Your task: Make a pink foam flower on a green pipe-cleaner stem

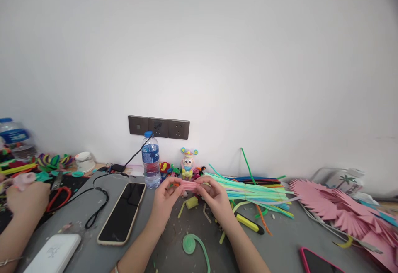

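My left hand [169, 194] and my right hand [212, 193] are raised over the grey table, fingertips pinching opposite ends of a short pink fuzzy bundle [189, 186]. Just behind it stands a small colourful figure [188, 164] with a wide hat. Below my hands a green coil [189, 244] with a long tail lies on the table, and a small yellow roll [192, 202] is nearer the bundle. To the right of my right hand spreads a large bunch of pale green and coloured pipe cleaners [255, 192].
Left of my hands are a water bottle [151, 163], a phone [122, 213], a cable and a white power bank [53, 254]. Another person's hand [26, 200] is at far left near scissors [59, 198]. A yellow cutter [248, 223], pink folded paper [338, 210] and pink-edged phone [320, 261] are right.
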Demonstrator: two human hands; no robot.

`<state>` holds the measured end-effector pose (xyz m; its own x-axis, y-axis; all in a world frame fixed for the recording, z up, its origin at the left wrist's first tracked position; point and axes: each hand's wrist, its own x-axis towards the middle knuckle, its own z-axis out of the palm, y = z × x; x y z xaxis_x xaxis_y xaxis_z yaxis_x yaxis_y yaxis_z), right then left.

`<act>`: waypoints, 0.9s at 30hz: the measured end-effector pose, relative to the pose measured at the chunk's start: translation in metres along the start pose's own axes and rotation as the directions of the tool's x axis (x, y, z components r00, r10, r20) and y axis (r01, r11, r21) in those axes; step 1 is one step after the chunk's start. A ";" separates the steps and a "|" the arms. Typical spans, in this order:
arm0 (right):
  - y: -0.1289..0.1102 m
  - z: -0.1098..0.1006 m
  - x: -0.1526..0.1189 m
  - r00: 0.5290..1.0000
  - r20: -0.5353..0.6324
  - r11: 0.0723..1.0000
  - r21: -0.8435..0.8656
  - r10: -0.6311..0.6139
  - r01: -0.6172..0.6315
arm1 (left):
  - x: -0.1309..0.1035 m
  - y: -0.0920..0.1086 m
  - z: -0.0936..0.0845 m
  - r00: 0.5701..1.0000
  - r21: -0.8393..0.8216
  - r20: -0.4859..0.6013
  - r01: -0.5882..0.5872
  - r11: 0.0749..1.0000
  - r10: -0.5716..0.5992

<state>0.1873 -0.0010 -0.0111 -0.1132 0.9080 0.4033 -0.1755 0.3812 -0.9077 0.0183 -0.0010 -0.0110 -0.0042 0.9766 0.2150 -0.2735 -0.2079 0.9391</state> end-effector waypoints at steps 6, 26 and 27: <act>0.000 -0.003 0.000 0.997 -0.009 0.997 0.027 0.074 -0.073 | 0.000 -0.001 -0.002 0.999 0.018 0.049 0.020 1.000 -0.021; 0.001 -0.006 0.002 0.969 -0.067 0.969 0.088 0.237 -0.231 | 0.002 -0.009 -0.004 0.993 0.014 0.062 0.101 0.995 -0.102; 0.002 -0.006 0.002 0.969 -0.074 0.969 0.093 0.238 -0.230 | 0.002 -0.010 -0.004 0.993 0.017 0.066 0.095 0.995 -0.096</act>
<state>0.1923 0.0027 -0.0129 -0.0792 0.9829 0.1664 -0.2352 0.1438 -0.9613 0.0172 0.0028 -0.0208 0.0860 0.9862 0.1412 -0.2564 -0.1151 0.9597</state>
